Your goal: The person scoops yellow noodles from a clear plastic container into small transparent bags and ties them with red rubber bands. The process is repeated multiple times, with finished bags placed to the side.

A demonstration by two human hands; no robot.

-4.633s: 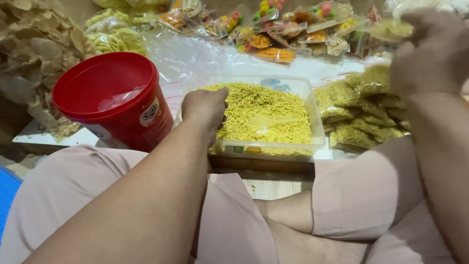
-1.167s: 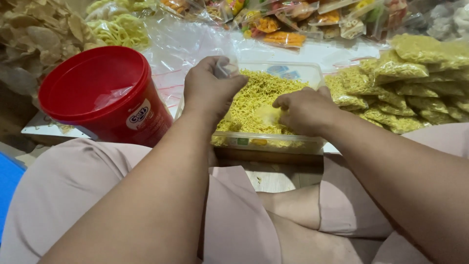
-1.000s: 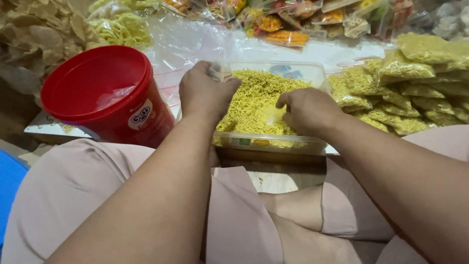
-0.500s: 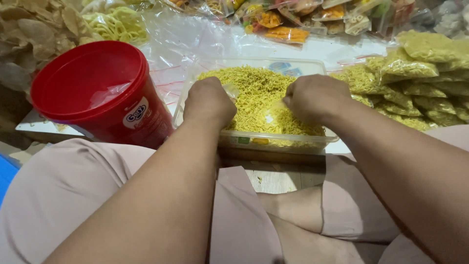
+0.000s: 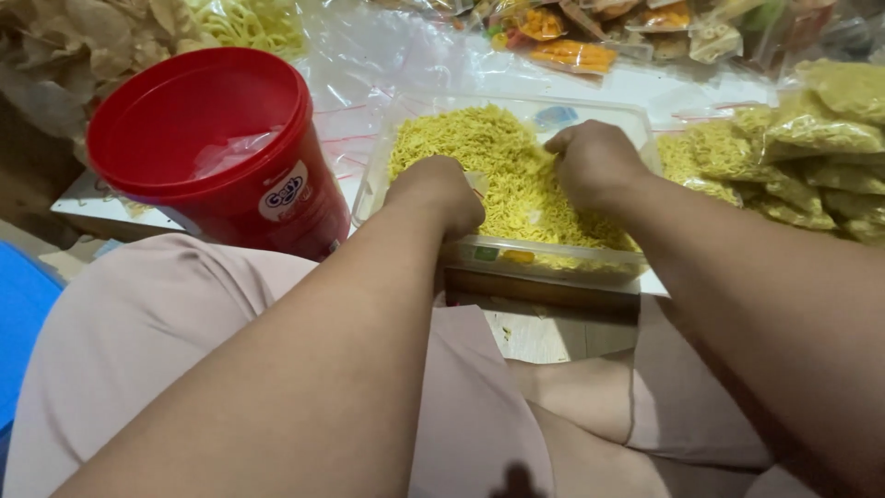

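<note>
A clear plastic tub [image 5: 544, 260] in front of my knees is filled with fine yellow fried snack strands [image 5: 470, 143]. Both hands are down in the strands. My left hand [image 5: 441, 192] is at the near left of the tub, fingers curled, with a corner of a small clear plastic bag [image 5: 477, 183] showing at its fingertips. My right hand [image 5: 593, 162] is at the middle right of the tub, knuckles up and fingers closed into the strands. What the fingers hold underneath is hidden.
A red plastic bucket [image 5: 217, 152] with clear bags inside stands left of the tub. Several filled bags of yellow snack [image 5: 816, 138] are piled at the right. Coloured snack packets [image 5: 572, 51] lie at the back, brown crisps [image 5: 64, 46] at the far left.
My left hand came from the tub's far left rim to its near left side. My right hand slid from the near right towards the middle. Both now sit lower in the strands.
</note>
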